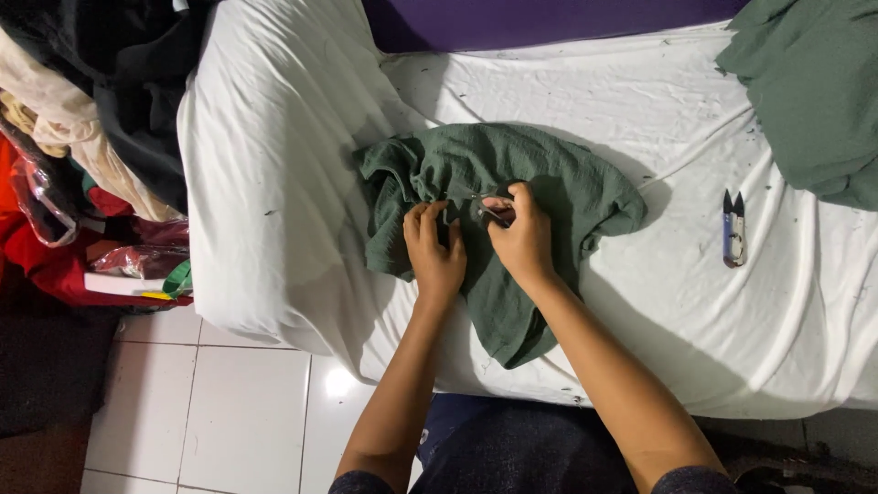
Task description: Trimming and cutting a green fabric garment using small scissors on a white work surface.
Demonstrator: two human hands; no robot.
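Note:
A crumpled dark green garment (549, 183) lies on a white sheet (640, 311) over a raised surface. My left hand (433, 249) presses down on the green cloth, fingers curled and pinching a fold. Close beside it, my right hand (523, 240) grips a small metal tool (491, 209), which looks like a thread snipper, with its tip against the fabric between the two hands. Both forearms reach in from the bottom of the view. The exact spot on the cloth under the tool is hidden by my fingers.
A second small snipper with a blue body (733, 233) lies on the sheet to the right. More green cloth (814, 82) is heaped at the top right. Piled clothes and bags (82, 155) stand at the left, above white floor tiles (210, 412). A purple surface (549, 18) lies behind.

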